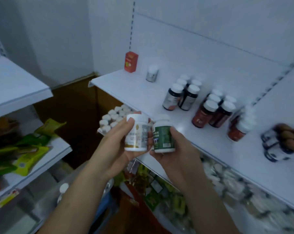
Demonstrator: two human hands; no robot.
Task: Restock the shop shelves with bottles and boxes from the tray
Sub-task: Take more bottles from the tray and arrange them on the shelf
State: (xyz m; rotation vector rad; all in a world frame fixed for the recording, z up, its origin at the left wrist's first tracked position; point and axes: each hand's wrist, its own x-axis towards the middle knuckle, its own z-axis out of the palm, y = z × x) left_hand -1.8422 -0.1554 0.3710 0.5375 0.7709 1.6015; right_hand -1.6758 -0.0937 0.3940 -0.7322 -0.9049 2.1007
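Restocking is running partway: my left hand (120, 149) is gripping a white bottle (137, 134), my right hand (176, 154) a green-labelled bottle (163, 135); bottle rows (210, 107) are already standing at two o'clock.

Only 1 mark comes close to reading: large pale letters that look like "Fe" on the dark red label of the front brown bottle (201, 118) on the shelf (142, 92), and even that is soft. The white bottle (137, 134) in the left hand (116, 153) shows columns of fine print and a gold emblem, the green bottle (163, 134) in the right hand (180, 154) pale lines of print, all too blurred to read. Same story for the red box (131, 61) at the back of the shelf: a pale line and a round mark, no words to make out.
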